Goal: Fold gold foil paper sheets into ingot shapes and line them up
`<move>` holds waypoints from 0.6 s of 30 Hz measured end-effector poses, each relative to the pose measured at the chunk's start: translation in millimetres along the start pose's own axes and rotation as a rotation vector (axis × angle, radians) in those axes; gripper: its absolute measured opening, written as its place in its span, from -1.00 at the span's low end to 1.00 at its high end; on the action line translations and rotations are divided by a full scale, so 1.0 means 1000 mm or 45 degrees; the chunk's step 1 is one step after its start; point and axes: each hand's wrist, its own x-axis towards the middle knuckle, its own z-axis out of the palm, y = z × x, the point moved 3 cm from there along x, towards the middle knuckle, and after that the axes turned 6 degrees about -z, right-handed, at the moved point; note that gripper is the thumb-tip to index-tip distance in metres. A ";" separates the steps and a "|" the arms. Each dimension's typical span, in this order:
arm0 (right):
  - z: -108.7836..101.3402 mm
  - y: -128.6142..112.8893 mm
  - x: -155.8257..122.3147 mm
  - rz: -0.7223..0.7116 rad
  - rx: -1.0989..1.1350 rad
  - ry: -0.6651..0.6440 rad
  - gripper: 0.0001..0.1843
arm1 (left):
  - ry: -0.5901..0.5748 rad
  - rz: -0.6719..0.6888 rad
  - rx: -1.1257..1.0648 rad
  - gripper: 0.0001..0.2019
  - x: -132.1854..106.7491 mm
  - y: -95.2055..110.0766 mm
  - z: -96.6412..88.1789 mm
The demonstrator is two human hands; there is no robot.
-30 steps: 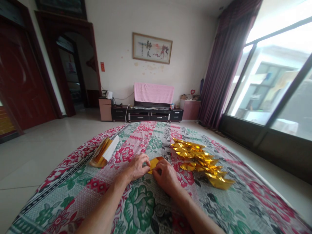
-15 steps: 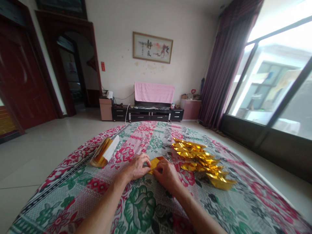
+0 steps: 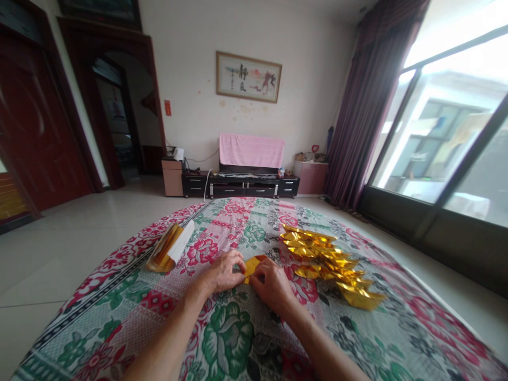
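A small piece of gold foil paper [image 3: 253, 265], folded, lies on the flowered tablecloth [image 3: 226, 338] between my hands. My left hand [image 3: 225, 271] has its fingers curled together at the paper's left edge. At its right edge my right hand [image 3: 271, 280] is closed, thumb and fingertips pinching the paper and covering part of it. Several folded gold paper ingots [image 3: 317, 251] sit in a cluster to the right of my right hand. Farther left stands an opened packet of gold paper sheets [image 3: 169, 251] with a white flap.
The round table's edge curves around the cloth. Beyond it, a low black TV cabinet [image 3: 246, 189] carries a screen covered by a pink cloth [image 3: 252, 150]. A purple curtain [image 3: 353, 116] and a large window [image 3: 444, 132] are at the right, a red door [image 3: 35, 121] at the left.
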 end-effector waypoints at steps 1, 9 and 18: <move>0.000 0.000 0.000 0.006 -0.006 0.001 -0.86 | -0.004 -0.001 -0.001 -0.88 0.000 0.000 0.000; 0.002 0.003 0.000 0.018 -0.022 0.009 -0.86 | -0.008 0.010 0.005 -0.85 0.001 -0.003 0.001; -0.001 -0.001 0.000 0.060 -0.035 -0.001 -0.86 | -0.012 0.002 0.015 -0.83 0.000 0.002 -0.001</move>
